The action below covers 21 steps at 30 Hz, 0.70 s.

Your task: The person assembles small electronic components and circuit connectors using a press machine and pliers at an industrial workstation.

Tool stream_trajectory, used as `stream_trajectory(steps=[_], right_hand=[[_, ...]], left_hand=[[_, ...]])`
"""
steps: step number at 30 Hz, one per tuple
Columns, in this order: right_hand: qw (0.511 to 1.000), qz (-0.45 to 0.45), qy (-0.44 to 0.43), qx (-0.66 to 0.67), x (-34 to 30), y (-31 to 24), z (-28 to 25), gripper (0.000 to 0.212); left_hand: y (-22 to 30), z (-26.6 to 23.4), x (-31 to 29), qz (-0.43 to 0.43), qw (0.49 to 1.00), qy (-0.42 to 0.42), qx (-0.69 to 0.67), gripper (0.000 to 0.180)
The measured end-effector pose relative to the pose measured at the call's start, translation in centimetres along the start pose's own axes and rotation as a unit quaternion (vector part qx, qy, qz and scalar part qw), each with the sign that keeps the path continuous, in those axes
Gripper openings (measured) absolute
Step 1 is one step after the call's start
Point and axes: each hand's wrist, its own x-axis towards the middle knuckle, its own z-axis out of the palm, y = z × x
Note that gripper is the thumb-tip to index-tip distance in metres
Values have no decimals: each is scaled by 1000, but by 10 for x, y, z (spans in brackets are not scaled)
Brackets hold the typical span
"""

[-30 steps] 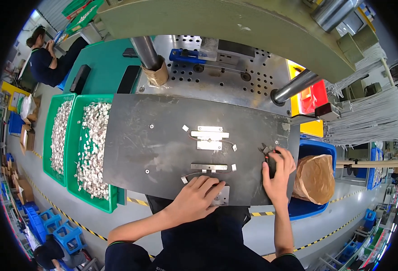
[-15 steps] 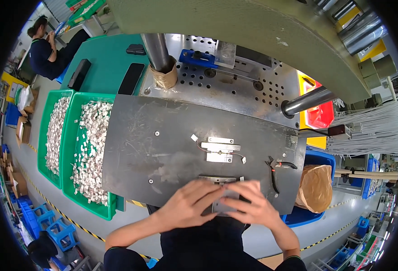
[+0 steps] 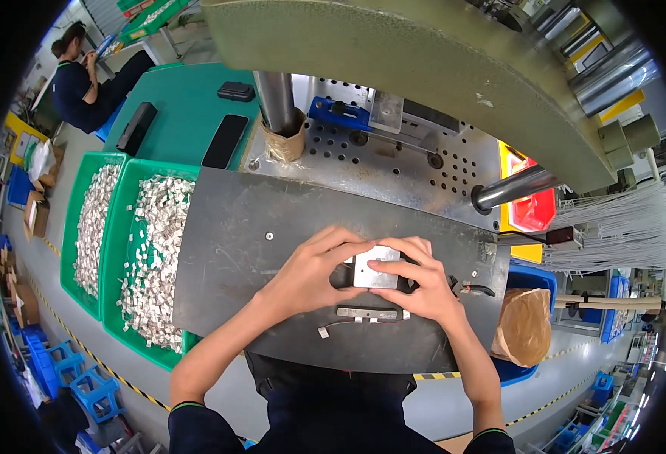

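Observation:
A square silver metal plate (image 3: 376,268) is between my two hands over the dark work board (image 3: 234,280). My left hand (image 3: 314,272) grips its left side, thumb at the near corner and fingers at the far one. My right hand (image 3: 421,278) closes on the right side, with one fingertip lying across the top face. What is beneath the plate is hidden. Nearer to me, apart from both hands, lies a narrow metal bar (image 3: 367,312) with a thin wire and small white connectors (image 3: 323,331). Pliers (image 3: 475,289) show partly beside my right hand.
Green bins (image 3: 113,250) of small white parts stand left. Beyond the board are a perforated metal bed (image 3: 333,147), steel posts (image 3: 276,106) and an overhead beam (image 3: 393,68). A phone (image 3: 225,141) lies on the green table. Brown paper (image 3: 523,325) fills a blue bin. Another person (image 3: 83,83) sits far left.
Both hands have moved away from me, to where the silver fixture lay uncovered before, and now grip the square plate there. The narrow bar with its wire now lies uncovered nearer me.

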Motion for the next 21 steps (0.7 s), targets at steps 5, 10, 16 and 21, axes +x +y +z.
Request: stream_trajectory(steps=[5, 10, 16, 21], right_hand=[[1000, 3, -29, 3, 2, 6, -3, 50], [994, 55, -9, -94, -3, -5, 0, 72], [1000, 23, 14, 2, -19, 13, 7, 58], [994, 52, 90, -27, 19, 21, -42, 59]], left_hand=[[-7, -1, 0, -10, 1000, -13, -14, 67], [-8, 7, -6, 12, 1000, 0, 14, 71], [-19, 13, -7, 46, 999, -2, 22, 66], [-4, -15, 73, 88, 996, -4, 34, 60]])
